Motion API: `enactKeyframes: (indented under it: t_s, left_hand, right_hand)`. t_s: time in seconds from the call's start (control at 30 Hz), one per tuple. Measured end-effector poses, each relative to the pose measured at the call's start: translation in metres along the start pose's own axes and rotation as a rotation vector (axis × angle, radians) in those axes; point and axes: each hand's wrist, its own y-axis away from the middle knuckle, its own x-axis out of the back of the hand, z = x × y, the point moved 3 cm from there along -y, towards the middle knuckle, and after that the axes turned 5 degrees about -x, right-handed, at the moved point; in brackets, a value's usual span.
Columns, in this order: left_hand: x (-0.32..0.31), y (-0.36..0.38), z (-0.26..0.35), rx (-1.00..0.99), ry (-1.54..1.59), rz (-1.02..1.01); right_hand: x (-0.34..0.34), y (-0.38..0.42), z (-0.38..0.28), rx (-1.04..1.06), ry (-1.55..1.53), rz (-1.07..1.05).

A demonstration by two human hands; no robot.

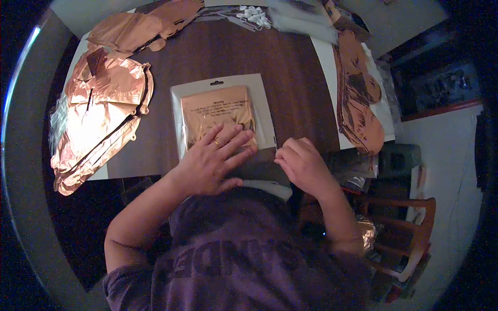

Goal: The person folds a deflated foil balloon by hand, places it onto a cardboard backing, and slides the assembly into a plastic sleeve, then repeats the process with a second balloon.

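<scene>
Copper-coloured foil [213, 120] inside packet [264, 111]

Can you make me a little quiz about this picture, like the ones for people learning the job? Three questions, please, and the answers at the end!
1. True or false: the right hand has curled fingers.
2. Pick one. What colour is the foil inside the flat package?
A) blue
B) copper
C) green
3. Fill in the blank: the ring is on the ____ hand.

Key:
1. True. They are bent in, by the package's lower right edge.
2. B, copper.
3. Left. The left hand lies over the lower part of the package.
</scene>
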Motion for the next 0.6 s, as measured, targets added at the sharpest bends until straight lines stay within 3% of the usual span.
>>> enactKeyframes:
  t_s: [0.1,0.2,0.3,0.4,0.5,0.6]
  left_hand:
    - [0.001,0.000,0.000,0.012,-0.012,-0.008]
    - [-0.003,0.002,-0.002,0.005,-0.046,-0.007]
    - [0.003,0.002,0.001,0.004,0.007,0.032]
    - [-0.006,0.014,0.002,-0.209,-0.061,0.180]
    - [-0.015,0.030,0.001,-0.291,-0.187,0.251]
    - [-0.002,0.045,0.019,-0.175,-0.266,0.342]
  right_hand:
    - [0.000,-0.002,-0.001,0.050,-0.004,0.018]
    - [-0.001,0.011,-0.022,0.162,-0.147,-0.151]
    - [0.002,0.020,-0.050,0.232,-0.530,-0.282]
    - [0.010,0.005,-0.034,0.084,-0.576,-0.012]
    - [-0.002,-0.009,-0.010,-0.019,-0.543,-0.060]
    - [-0.005,-0.015,-0.006,-0.002,-0.408,-0.077]
